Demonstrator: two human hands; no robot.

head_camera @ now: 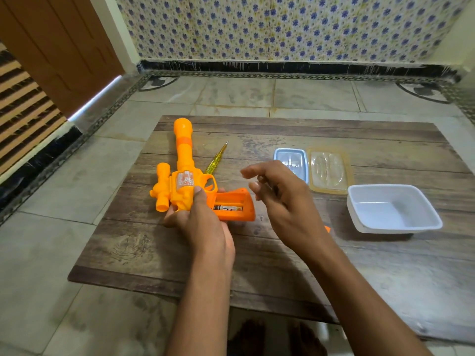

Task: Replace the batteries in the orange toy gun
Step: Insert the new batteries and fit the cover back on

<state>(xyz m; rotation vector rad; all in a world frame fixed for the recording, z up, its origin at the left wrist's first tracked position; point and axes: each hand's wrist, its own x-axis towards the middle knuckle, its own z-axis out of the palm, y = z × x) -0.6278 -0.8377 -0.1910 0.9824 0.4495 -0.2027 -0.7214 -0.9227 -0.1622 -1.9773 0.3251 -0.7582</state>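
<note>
left hand point(203, 222) grips toy gun point(183, 173) | right hand point(280, 194) hovers, fingers loose

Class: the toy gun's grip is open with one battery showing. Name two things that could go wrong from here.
1. The black battery lies exposed in the open grip of the orange plastic toy gun; tilting may spill it.
2. The yellow-handled screwdriver lies loose beside the barrel; the moving right hand could knock it away.

Grey tiled floor point(64, 253) with patterned border, blue-flowered wall tiles point(282, 27), brown wooden door point(59, 52), low wood-grain counter point(257, 265)
</note>
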